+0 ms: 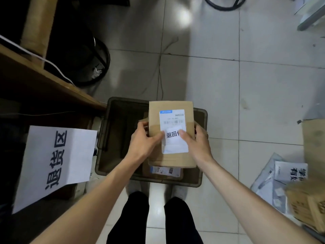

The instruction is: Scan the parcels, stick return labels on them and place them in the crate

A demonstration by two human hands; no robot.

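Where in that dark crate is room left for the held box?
The left half of the crate, between its left wall and the labelled parcel inside, looks bare. The near right side is crowded: that parcel sits under the held box.

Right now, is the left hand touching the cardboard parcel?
Touching. Head view: left hand grips the cardboard parcel at its left edge, thumb lying on its top face.

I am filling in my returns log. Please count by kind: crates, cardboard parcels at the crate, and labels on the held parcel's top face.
Crate: 1
Cardboard parcels: 2 (held parcel, parcel inside the crate)
Labels on the held parcel: 2 (shipping label, return label)
Total: 5
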